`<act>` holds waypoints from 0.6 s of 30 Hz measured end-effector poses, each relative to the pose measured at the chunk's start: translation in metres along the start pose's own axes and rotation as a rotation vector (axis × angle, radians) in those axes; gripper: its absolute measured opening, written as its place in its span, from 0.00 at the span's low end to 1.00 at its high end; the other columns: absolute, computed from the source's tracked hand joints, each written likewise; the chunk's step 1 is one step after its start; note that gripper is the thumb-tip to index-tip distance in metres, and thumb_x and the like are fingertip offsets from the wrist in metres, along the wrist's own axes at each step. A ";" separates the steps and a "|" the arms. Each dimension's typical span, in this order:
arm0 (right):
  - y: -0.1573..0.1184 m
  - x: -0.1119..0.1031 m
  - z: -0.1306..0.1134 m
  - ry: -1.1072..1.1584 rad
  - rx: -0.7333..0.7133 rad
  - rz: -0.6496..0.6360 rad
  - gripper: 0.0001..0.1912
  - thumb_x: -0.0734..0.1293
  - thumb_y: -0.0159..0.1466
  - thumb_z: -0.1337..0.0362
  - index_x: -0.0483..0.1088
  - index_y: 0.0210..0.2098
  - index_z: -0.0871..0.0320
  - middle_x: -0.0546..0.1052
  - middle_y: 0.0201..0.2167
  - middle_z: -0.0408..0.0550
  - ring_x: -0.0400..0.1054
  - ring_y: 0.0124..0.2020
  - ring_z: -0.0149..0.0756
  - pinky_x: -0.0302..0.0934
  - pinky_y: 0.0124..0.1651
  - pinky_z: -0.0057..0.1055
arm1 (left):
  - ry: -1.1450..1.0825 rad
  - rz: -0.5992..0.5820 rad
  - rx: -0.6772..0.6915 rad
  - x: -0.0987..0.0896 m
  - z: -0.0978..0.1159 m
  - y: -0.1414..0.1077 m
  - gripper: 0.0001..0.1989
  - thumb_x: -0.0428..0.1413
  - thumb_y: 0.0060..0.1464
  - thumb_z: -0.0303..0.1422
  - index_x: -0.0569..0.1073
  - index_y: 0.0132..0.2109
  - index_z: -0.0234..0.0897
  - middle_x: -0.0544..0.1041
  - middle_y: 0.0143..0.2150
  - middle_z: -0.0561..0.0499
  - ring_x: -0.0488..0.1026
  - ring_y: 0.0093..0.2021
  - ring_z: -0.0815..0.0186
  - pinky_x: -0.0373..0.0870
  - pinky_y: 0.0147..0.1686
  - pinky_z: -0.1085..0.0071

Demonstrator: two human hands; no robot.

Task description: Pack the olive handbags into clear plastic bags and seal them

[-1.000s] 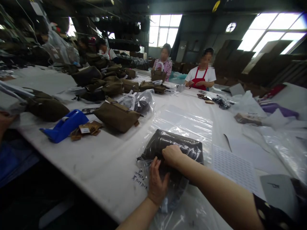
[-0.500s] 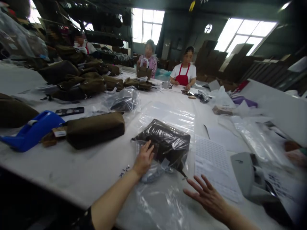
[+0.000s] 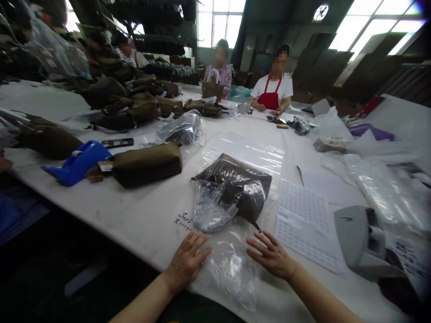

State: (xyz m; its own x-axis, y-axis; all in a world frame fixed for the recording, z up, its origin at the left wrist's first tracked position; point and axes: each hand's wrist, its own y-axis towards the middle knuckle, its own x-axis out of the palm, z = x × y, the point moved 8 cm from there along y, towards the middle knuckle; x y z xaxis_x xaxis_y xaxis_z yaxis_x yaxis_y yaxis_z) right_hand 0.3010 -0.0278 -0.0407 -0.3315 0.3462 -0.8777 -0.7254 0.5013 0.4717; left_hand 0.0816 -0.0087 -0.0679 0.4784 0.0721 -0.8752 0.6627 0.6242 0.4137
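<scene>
A dark olive bag (image 3: 229, 175) lies flat on the white table inside a clear plastic bag (image 3: 232, 273). Its handles, wrapped in pale material, point toward me under the film. My left hand (image 3: 189, 259) rests at the left edge of the plastic bag's loose near end, fingers stretched out. Over on the right side of that loose end is my right hand (image 3: 271, 255), fingers spread, close to the dark strap end. Neither hand grips anything. Whether the fingertips press on the film I cannot tell.
To the left are an olive pouch (image 3: 148, 166), a blue tape dispenser (image 3: 79, 161) and a pile of olive bags (image 3: 134, 105). On the right lie printed sheets (image 3: 303, 220), a grey machine (image 3: 360, 237) and plastic bags (image 3: 373, 188). Co-workers (image 3: 272, 89) are across the table.
My left hand has come off the wrapped bag and moved back toward me, to the plastic's near end. My right hand has shifted slightly left. The view has tilted down and turned left.
</scene>
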 end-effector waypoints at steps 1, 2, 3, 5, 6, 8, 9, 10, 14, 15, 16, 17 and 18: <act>0.008 0.000 0.001 0.086 -0.013 -0.026 0.14 0.56 0.65 0.73 0.69 0.42 0.56 0.74 0.43 0.49 0.66 0.48 0.39 0.60 0.54 0.44 | -0.082 -0.001 -0.019 0.000 -0.003 0.004 0.15 0.48 0.55 0.23 0.73 0.46 0.41 0.74 0.49 0.47 0.67 0.54 0.59 0.62 0.57 0.56; 0.016 -0.001 0.004 0.165 0.001 -0.047 0.13 0.54 0.66 0.73 0.69 0.41 0.58 0.75 0.39 0.50 0.68 0.42 0.37 0.63 0.50 0.41 | -0.179 -0.006 -0.058 0.000 -0.007 0.008 0.13 0.47 0.57 0.24 0.73 0.44 0.40 0.76 0.45 0.48 0.69 0.50 0.61 0.64 0.55 0.59; 0.023 -0.003 0.008 0.226 0.033 -0.059 0.13 0.54 0.66 0.73 0.68 0.41 0.59 0.75 0.35 0.50 0.68 0.37 0.36 0.65 0.45 0.39 | -0.277 -0.011 -0.113 0.000 -0.013 0.009 0.12 0.47 0.58 0.26 0.73 0.42 0.40 0.77 0.42 0.49 0.71 0.47 0.64 0.67 0.53 0.62; 0.029 -0.010 0.017 0.266 0.121 -0.033 0.13 0.53 0.66 0.72 0.68 0.40 0.59 0.74 0.34 0.52 0.67 0.32 0.36 0.66 0.37 0.36 | -0.440 -0.009 -0.252 0.000 -0.025 0.009 0.11 0.46 0.60 0.29 0.73 0.42 0.39 0.77 0.38 0.49 0.73 0.42 0.66 0.71 0.47 0.69; 0.029 -0.014 0.021 0.255 0.161 -0.012 0.12 0.54 0.66 0.71 0.68 0.41 0.59 0.73 0.36 0.54 0.67 0.34 0.37 0.66 0.36 0.36 | -0.502 -0.003 -0.316 0.001 -0.031 0.007 0.11 0.46 0.60 0.31 0.73 0.42 0.39 0.77 0.38 0.49 0.73 0.41 0.66 0.72 0.44 0.70; 0.026 -0.018 0.026 0.224 0.223 0.004 0.09 0.57 0.65 0.70 0.67 0.41 0.59 0.71 0.42 0.57 0.67 0.40 0.40 0.66 0.39 0.36 | -0.602 0.008 -0.391 0.004 -0.037 0.004 0.12 0.45 0.61 0.32 0.73 0.43 0.40 0.77 0.39 0.49 0.74 0.41 0.66 0.72 0.43 0.72; 0.024 -0.020 0.027 0.213 0.246 0.005 0.08 0.58 0.65 0.70 0.67 0.40 0.59 0.70 0.44 0.58 0.66 0.43 0.41 0.65 0.42 0.37 | -0.641 0.023 -0.401 0.004 -0.039 0.004 0.12 0.45 0.61 0.33 0.73 0.42 0.39 0.77 0.39 0.49 0.74 0.42 0.66 0.72 0.43 0.71; 0.022 -0.021 0.026 0.205 0.260 -0.003 0.08 0.58 0.65 0.70 0.67 0.40 0.60 0.69 0.45 0.58 0.65 0.45 0.42 0.64 0.44 0.37 | -0.665 0.044 -0.399 0.003 -0.039 0.003 0.12 0.45 0.61 0.33 0.73 0.42 0.39 0.77 0.40 0.49 0.74 0.42 0.66 0.72 0.44 0.71; 0.027 -0.023 0.008 0.128 0.171 -0.019 0.14 0.52 0.67 0.71 0.65 0.30 0.58 0.69 0.25 0.47 0.64 0.29 0.34 0.61 0.36 0.33 | -0.593 0.139 -0.360 -0.002 -0.039 -0.003 0.10 0.48 0.59 0.34 0.74 0.43 0.43 0.78 0.40 0.52 0.75 0.41 0.66 0.73 0.43 0.72; 0.029 -0.020 0.008 0.083 0.176 -0.032 0.17 0.51 0.67 0.70 0.64 0.26 0.58 0.65 0.20 0.43 0.60 0.23 0.32 0.58 0.31 0.31 | -0.549 0.151 -0.355 -0.002 -0.042 -0.005 0.10 0.50 0.58 0.34 0.74 0.43 0.45 0.78 0.40 0.54 0.76 0.40 0.66 0.73 0.42 0.72; 0.030 -0.015 0.010 0.039 0.196 -0.055 0.17 0.51 0.68 0.68 0.63 0.25 0.57 0.63 0.19 0.41 0.57 0.20 0.31 0.55 0.28 0.31 | -0.510 0.164 -0.343 0.000 -0.045 -0.006 0.10 0.51 0.57 0.35 0.74 0.43 0.47 0.78 0.39 0.56 0.76 0.38 0.66 0.74 0.41 0.72; 0.029 -0.011 0.015 -0.003 0.220 -0.071 0.17 0.51 0.68 0.64 0.62 0.25 0.57 0.63 0.19 0.41 0.57 0.20 0.30 0.53 0.27 0.30 | -0.484 0.166 -0.331 0.002 -0.049 -0.006 0.10 0.51 0.57 0.37 0.74 0.43 0.49 0.79 0.38 0.57 0.77 0.36 0.65 0.75 0.39 0.71; 0.028 -0.008 0.019 -0.039 0.240 -0.089 0.17 0.53 0.68 0.58 0.63 0.26 0.57 0.65 0.22 0.42 0.58 0.22 0.31 0.52 0.27 0.30 | -0.459 0.170 -0.327 0.006 -0.055 -0.006 0.10 0.51 0.56 0.38 0.75 0.42 0.51 0.79 0.37 0.59 0.77 0.35 0.64 0.76 0.37 0.71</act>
State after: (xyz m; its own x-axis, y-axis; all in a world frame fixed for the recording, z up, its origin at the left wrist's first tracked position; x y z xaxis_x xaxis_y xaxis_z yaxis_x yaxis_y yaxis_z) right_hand 0.2954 -0.0014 -0.0190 -0.2453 0.3202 -0.9151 -0.5856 0.7033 0.4031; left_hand 0.0487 0.0303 -0.0892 0.8114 -0.1068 -0.5747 0.3775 0.8464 0.3757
